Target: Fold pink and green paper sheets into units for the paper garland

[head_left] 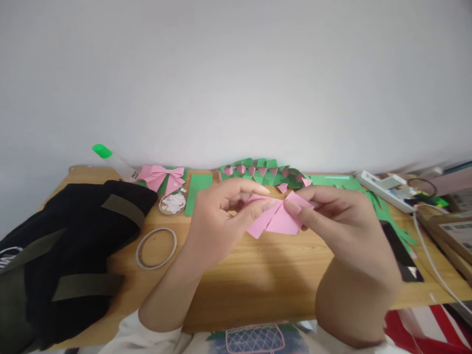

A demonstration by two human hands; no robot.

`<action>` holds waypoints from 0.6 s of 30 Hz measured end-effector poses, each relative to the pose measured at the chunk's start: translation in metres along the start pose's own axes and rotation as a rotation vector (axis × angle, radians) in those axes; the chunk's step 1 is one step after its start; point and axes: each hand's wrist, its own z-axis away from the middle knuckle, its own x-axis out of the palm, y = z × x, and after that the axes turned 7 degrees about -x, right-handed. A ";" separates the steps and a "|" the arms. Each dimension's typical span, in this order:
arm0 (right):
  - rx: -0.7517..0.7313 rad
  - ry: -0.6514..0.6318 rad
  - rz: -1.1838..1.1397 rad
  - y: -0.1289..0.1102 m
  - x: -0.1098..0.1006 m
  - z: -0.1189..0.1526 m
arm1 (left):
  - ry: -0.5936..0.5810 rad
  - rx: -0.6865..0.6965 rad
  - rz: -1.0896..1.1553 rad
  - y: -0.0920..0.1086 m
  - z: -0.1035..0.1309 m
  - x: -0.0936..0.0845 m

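Note:
Both hands hold a folded pink paper bow [283, 220] above the front half of the wooden table. My left hand [230, 221] pinches its left side between thumb and fingers. On the right side, my right hand [332, 216] grips it the same way, thumb on top. Two pointed tails of the paper hang toward me. Fingers and thumbs cover parts of the folds. Behind the hands lies a row of green and pink folded paper pieces [261, 169]. Another pink paper bow [162, 178] rests on green paper at the back left.
A roll of white tape [157, 248] lies left of my hands, near a round dish of white scraps [172, 203]. A black bag [73, 246] covers the left side. To the right are a power strip [387, 189], a dark phone [400, 250] and green paper strips [393, 221].

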 end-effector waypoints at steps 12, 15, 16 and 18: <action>-0.077 0.113 -0.083 0.008 0.004 0.002 | 0.119 -0.037 0.127 -0.003 -0.002 -0.002; -0.178 0.207 0.005 0.010 0.005 0.006 | 0.140 -0.039 0.133 -0.004 -0.003 -0.001; -0.225 0.231 0.044 0.011 0.005 0.007 | 0.144 -0.040 0.136 -0.004 -0.003 -0.001; -0.313 0.226 0.111 0.011 0.003 0.009 | 0.149 -0.038 0.143 -0.005 -0.003 -0.002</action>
